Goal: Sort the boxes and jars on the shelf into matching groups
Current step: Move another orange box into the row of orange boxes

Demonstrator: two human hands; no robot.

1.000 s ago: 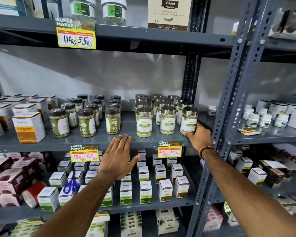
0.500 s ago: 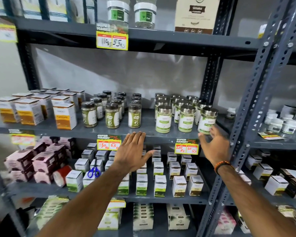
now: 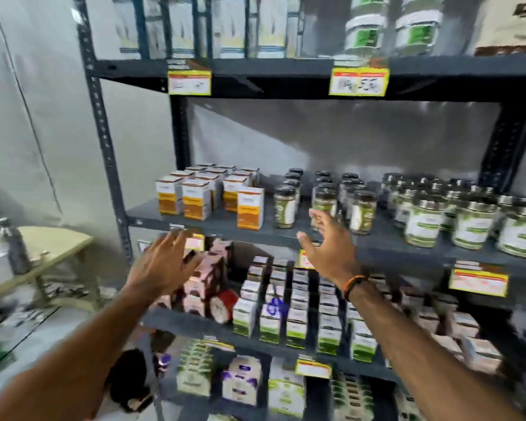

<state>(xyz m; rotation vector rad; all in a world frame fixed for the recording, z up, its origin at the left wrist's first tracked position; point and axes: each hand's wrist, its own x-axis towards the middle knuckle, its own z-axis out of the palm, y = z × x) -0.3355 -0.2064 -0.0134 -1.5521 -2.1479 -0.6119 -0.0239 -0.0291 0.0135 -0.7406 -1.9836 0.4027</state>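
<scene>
Orange-and-white cardboard boxes [image 3: 207,196] sit left on grey metal shelf [image 3: 225,227], dark-lidded jars [image 3: 324,199] beside. Left hand [image 3: 164,265] & right hand [image 3: 331,247]: fingers spread wide, holding nothing.

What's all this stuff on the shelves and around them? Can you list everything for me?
Orange-and-white boxes: over a dozen, middle shelf, left.
Dark-lidded jars: three rows, green labels, middle shelf, centre.
Silver-lidded jars: many, green-white labels, middle shelf, right.
Pink boxes: a stack, lower shelf, left.
Green-and-white boxes: many, in rows, lower shelf.
Blue scissors: one pair, on those boxes.
Price tags: several, yellow-red, shelf edges.
Dark bottle: one, on the pale table, left.
Left hand: open, empty.
Right hand: open, empty, orange wristband.
</scene>
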